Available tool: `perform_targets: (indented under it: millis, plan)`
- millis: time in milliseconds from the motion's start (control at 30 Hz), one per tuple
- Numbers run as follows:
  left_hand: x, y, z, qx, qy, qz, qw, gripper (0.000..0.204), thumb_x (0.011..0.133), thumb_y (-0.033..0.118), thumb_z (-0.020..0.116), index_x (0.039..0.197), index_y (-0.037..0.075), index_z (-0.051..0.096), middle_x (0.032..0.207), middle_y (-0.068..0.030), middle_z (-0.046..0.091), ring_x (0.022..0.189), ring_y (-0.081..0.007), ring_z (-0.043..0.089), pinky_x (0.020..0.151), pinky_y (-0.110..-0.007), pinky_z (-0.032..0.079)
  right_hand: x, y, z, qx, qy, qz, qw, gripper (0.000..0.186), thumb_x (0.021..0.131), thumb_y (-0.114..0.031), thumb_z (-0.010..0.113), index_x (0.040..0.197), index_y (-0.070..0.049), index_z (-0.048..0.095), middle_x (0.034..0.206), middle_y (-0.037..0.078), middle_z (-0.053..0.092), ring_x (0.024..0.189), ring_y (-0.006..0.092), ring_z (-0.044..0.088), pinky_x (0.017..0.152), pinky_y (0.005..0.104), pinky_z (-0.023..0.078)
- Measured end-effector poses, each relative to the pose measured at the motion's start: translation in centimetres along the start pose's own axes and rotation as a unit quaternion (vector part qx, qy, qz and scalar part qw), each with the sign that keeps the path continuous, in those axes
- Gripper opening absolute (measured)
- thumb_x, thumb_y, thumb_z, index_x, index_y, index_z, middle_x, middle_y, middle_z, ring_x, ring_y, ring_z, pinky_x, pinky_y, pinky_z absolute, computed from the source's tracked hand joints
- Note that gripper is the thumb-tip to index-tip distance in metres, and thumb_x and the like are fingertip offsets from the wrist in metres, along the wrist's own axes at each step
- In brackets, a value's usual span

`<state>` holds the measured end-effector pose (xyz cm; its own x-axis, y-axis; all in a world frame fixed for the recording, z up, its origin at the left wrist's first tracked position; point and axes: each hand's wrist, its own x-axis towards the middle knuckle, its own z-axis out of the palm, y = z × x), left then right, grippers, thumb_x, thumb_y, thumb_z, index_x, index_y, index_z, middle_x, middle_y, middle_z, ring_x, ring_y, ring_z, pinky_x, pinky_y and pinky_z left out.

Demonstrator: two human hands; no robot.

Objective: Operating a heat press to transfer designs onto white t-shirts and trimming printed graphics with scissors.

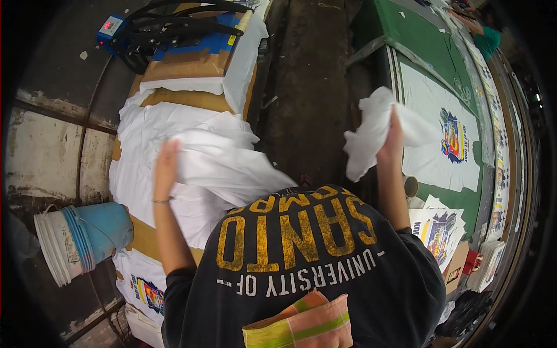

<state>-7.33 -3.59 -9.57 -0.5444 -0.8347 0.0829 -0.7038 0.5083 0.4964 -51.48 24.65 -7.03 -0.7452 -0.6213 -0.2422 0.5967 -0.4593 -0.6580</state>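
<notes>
My left hand (167,162) is at the edge of a white shirt (217,165), its fingers pressed together on the fabric. Motion blurs the shirt, which stretches from that hand toward my chest above a spread pile of white shirts (139,151). Out to the right, my raised right hand (393,139) is closed around bunched white cloth (370,130). The bunch hangs over the dark gap beside the green table, with a blurred end trailing rightward. How far its folds extend behind the hand is hidden.
A heat press (185,35) with a blue control box (111,28) stands beyond the pile. Stacked buckets (87,240) lie at the left. A printed white shirt (435,127) lies on the green table (383,23); printed sheets (435,235) are nearer. Another person's sleeve (487,43) shows far right.
</notes>
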Motion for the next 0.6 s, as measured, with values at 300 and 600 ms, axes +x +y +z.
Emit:
perform_targets:
  millis: [300,600]
  plan:
    - [0.3,19.4,4.6,-0.416,-0.095,0.099,0.899,0.017,0.091,0.022,0.058,0.088,0.006,0.053,0.081,0.0006,0.051,0.077,-0.0094,0.049,0.071,-0.023,0.042,-6.1,8.4,8.9,-0.061,-0.096,0.056,0.992,0.014,0.088,-0.014,0.062,0.099,-0.005,0.060,0.088,0.002,0.061,0.077,0.0088,0.057,0.066,0.0252,0.046]
    - [2.4,14.2,11.3,-0.757,-0.139,-0.216,0.601,0.031,0.097,0.026,0.044,0.117,0.004,0.051,0.109,-0.0076,0.057,0.105,-0.0194,0.055,0.092,-0.033,0.046,-6.7,5.9,6.8,0.019,-0.077,0.068,0.994,0.031,0.096,-0.032,0.047,0.108,-0.003,0.054,0.105,0.010,0.061,0.098,0.0203,0.060,0.087,0.0351,0.048]
